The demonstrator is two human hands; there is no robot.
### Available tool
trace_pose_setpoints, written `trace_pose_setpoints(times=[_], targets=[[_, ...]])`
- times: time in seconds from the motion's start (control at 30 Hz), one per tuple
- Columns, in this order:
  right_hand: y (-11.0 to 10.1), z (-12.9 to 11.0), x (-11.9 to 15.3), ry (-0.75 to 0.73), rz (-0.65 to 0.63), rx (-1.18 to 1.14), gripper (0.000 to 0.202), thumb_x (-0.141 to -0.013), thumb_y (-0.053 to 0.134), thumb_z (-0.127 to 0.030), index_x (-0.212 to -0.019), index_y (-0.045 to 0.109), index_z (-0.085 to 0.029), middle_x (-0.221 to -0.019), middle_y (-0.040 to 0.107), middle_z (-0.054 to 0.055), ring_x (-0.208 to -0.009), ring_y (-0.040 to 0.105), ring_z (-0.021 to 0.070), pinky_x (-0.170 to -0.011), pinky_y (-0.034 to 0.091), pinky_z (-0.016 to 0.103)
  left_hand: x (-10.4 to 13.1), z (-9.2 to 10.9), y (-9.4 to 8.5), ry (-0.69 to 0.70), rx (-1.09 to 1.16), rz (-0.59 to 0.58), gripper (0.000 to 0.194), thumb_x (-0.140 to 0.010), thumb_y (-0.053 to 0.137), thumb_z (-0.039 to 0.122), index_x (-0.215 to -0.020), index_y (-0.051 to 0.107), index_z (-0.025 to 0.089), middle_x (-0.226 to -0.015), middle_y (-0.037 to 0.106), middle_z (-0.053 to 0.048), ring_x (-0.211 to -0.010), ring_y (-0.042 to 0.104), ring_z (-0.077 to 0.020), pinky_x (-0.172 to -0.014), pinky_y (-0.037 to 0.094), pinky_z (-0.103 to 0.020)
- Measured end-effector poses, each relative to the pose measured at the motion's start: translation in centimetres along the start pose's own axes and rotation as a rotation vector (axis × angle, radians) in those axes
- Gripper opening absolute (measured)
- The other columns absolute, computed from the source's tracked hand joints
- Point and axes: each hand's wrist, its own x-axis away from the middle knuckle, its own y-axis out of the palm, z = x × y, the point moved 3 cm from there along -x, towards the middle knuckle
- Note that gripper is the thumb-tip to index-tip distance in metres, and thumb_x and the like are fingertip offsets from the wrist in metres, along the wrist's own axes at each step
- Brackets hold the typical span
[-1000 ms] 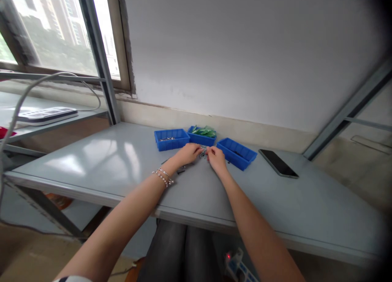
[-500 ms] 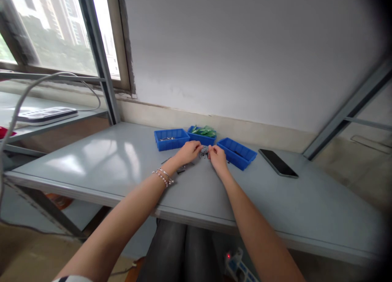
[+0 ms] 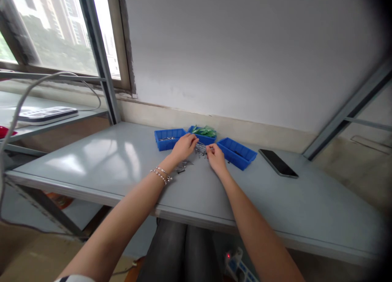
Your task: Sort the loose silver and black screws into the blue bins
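My left hand [image 3: 184, 146], with bracelets at its wrist, is closed in a pinch in front of the left blue bin [image 3: 165, 145]. Fingers of my right hand [image 3: 215, 156] are also pinched, just left of the right blue bin [image 3: 237, 161]. Between the fingertips lie thin shiny metal pieces [image 3: 200, 153]; what each hand grips is too small to make out. Several more small metal pieces [image 3: 182, 166] rest on the table below my left hand. Behind my hands is a middle blue bin [image 3: 211, 141] holding green packets [image 3: 205, 130].
A dark phone [image 3: 278, 163] lies on the grey table [image 3: 260, 200] at the right. Metal frame posts rise at both sides. A white device [image 3: 49, 115] sits on the left shelf, near a looping cable. The wall stands behind the bins.
My left hand has moved up and left, away from my right hand. The gap between them has widened, and more of the metal pieces shows.
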Motion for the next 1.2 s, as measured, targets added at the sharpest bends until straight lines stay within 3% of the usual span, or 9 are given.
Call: trace_pose_setpoints(times=[0.17, 0.47, 0.67, 0.87, 1.03, 1.2], targets=[[0.2, -0.5, 0.4, -0.04, -0.072, 0.023, 0.018, -0.079, 0.042, -0.034, -0.077, 0.049, -0.018, -0.055, 0.05, -0.001, -0.054, 0.048, 0.0143, -0.057, 0.033, 0.024, -0.1, -0.5, -1.4, -0.085, -0.086, 0.089, 0.026, -0.088, 0.035, 0.033, -0.085, 0.055, 0.016, -0.085, 0.052, -0.006, -0.078, 0.05, -0.0147, -0.076, 0.039, -0.027], [0.2, -1.0, 0.6, -0.04, -0.068, 0.054, 0.014, -0.078, 0.045, -0.031, -0.078, 0.049, -0.018, -0.055, 0.05, -0.001, -0.056, 0.047, 0.0142, -0.058, 0.033, 0.024, 0.0, -2.8, -3.0, -0.292, -0.236, 0.272, 0.03, -0.088, 0.033, 0.035, -0.096, 0.056, 0.017, -0.102, 0.049, -0.008, -0.082, 0.051, -0.0151, -0.074, 0.039, -0.026], [0.2, -1.0, 0.6, -0.055, -0.075, 0.049, 0.012, -0.078, 0.046, -0.029, -0.079, 0.049, -0.018, -0.057, 0.051, -0.001, -0.059, 0.049, 0.0143, -0.061, 0.034, 0.025, 0.2, -4.6, -3.9, -0.436, -0.338, 0.23, 0.029, -0.087, 0.035, 0.032, -0.098, 0.058, 0.018, -0.104, 0.05, -0.01, -0.086, 0.051, -0.0185, -0.077, 0.038, -0.03], [0.1, -1.2, 0.7, -0.047, -0.092, 0.063, 0.01, -0.078, 0.046, -0.027, -0.079, 0.05, -0.017, -0.059, 0.053, 0.0, -0.059, 0.05, 0.0133, -0.061, 0.034, 0.024, 0.6, -5.8, -3.9, -0.574, -0.383, 0.15, 0.027, -0.084, 0.037, 0.028, -0.091, 0.061, 0.018, -0.1, 0.054, -0.014, -0.097, 0.047, -0.0298, -0.082, 0.034, -0.047], [0.4, -1.0, 0.7, -0.072, -0.123, 0.067, 0.01, -0.078, 0.046, -0.026, -0.078, 0.051, -0.018, -0.057, 0.051, -0.001, -0.057, 0.048, 0.0128, -0.06, 0.033, 0.023, 0.7, -6.1, -3.5, -0.59, -0.401, 0.064, 0.028, -0.083, 0.036, 0.027, -0.088, 0.062, 0.018, -0.098, 0.056, -0.016, -0.1, 0.044, -0.0342, -0.079, 0.033, -0.051], [0.5, -0.8, 0.8, -0.075, -0.141, 0.068, 0.011, -0.077, 0.045, -0.027, -0.076, 0.051, -0.018, -0.054, 0.049, -0.002, -0.054, 0.045, 0.0118, -0.056, 0.032, 0.022, 0.6, -5.7, -3.6, -0.591, -0.406, 0.079, 0.028, -0.082, 0.037, 0.026, -0.093, 0.061, 0.017, -0.1, 0.055, -0.017, -0.101, 0.042, -0.0341, -0.08, 0.032, -0.051]])
